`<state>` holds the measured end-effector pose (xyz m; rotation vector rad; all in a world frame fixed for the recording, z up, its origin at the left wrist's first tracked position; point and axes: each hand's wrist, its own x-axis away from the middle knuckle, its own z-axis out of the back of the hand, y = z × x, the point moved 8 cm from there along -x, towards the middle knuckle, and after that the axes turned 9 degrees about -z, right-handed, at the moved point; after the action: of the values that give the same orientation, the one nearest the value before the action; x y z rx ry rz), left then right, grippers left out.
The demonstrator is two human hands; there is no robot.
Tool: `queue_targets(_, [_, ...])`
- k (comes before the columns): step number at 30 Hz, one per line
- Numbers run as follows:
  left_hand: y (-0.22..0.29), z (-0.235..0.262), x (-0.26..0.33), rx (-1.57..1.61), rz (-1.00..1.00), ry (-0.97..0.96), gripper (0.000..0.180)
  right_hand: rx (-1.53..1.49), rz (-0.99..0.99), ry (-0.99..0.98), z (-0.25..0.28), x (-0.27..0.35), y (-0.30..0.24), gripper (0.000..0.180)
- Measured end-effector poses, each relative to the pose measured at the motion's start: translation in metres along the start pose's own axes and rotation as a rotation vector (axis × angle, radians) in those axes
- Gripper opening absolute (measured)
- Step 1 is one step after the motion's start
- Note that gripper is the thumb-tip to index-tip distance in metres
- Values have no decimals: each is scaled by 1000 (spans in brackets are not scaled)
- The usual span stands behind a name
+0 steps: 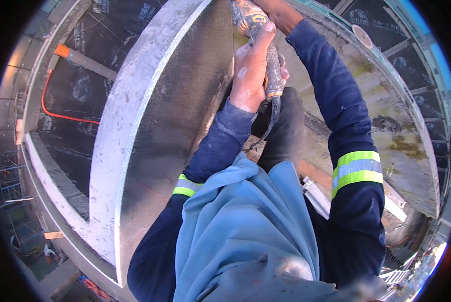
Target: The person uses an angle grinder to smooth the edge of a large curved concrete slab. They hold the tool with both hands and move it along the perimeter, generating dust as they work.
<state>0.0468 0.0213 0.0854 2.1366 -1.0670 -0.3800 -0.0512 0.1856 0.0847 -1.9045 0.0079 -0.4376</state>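
At far centre, the left hand (250, 73) grasps the thick, grimy cylindrical body of an orange-and-grey power tool (273, 70). The right hand (276, 9) lies beside its head, finger state impossible to tell. Left rises a pale, pitted concrete wall (122, 116).

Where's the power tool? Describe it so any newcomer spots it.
Find the curved pale wall left of centre. Beside its top end, the left hand grips the power tool, set apart by its dusty orange-and-grey body and dark trailing cord.
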Motion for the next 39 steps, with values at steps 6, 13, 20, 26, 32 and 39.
queue_targets(6, [3,1,5,-14,18,-17,52,34,156,108,-9,0,-9,8])
queue_targets(13, [2,3,9,-32,0,-31,54,-4,26,95,-8,-1,5,10])
queue_targets(20, [7,3,4,-17,19,-26,54,-10,-6,66,-9,-3,-2,14])
queue_targets(26, [1,4,12,0,39,-22,50,-4,-13,73,-8,5,4,14])
queue_targets(32, [5,1,16,0,36,10,49,-46,-19,81,-11,6,6,11])
queue_targets(39, [5,8,5,24,78,17,48,28,-46,87,-12,3,0,19])
